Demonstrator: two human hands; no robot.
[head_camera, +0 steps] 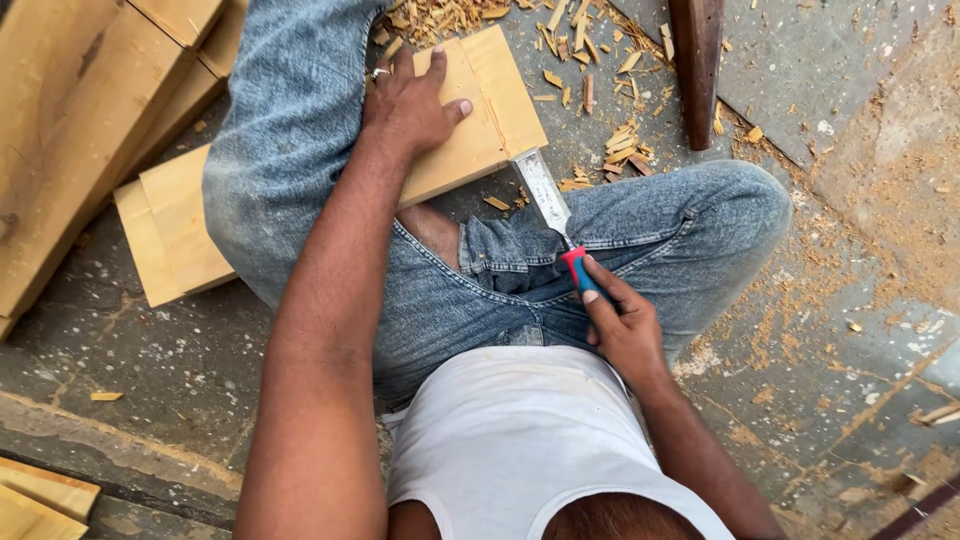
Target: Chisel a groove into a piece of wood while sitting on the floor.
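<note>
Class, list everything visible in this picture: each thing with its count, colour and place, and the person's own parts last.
wooden board: one, pale yellow, on the floor under the left leg
chisel: one, steel blade, red and blue handle, at the board's edge
wood chips: many, tan, scattered on the floor
stacked planks: several, pale, top left
dark wooden piece: one, brown, top
concrete floor: grey, dusty
left hand: flat on the board, ring worn
right hand: gripping the chisel handle

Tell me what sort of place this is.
Probably a rough woodworking spot on a bare stone floor. Wood chips and sawdust lie scattered, pale planks are stacked beside the person, and the left hand presses a wooden board while the right hand holds a handsaw.
</note>
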